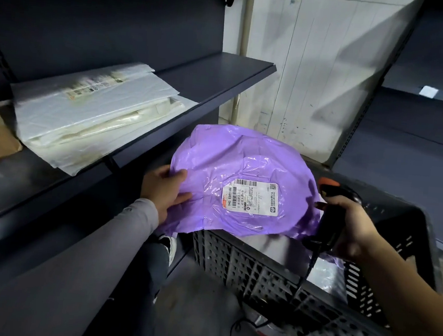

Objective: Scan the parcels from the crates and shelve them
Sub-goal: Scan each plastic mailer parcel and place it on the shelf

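Purple parcel (pixel 243 180), a crinkled plastic mailer bag, sits at the centre of the frame, held up above the near rim of a dark slatted crate (pixel 272 278) that fills the lower right. Its white shipping label (pixel 252 198) faces up toward us, barcode along the top edge. Our left hand (pixel 163 189) pinches the bag's left edge, thumb on top and fingers curled beneath the plastic. Our right hand (pixel 352 229), at the right of the frame just beside the bag's right edge, is wrapped around the grip of a black barcode scanner (pixel 331 213) with an orange tip; the scanner's head points toward the label side of the parcel. Its cable hangs down in front of the crate wall. Inside the crate, below the purple bag, we see a pale grey package, partly hidden. In the upper left, a dark metal shelf (pixel 222 86) carries a flat white parcel (pixel 95 117) with its own label on top.
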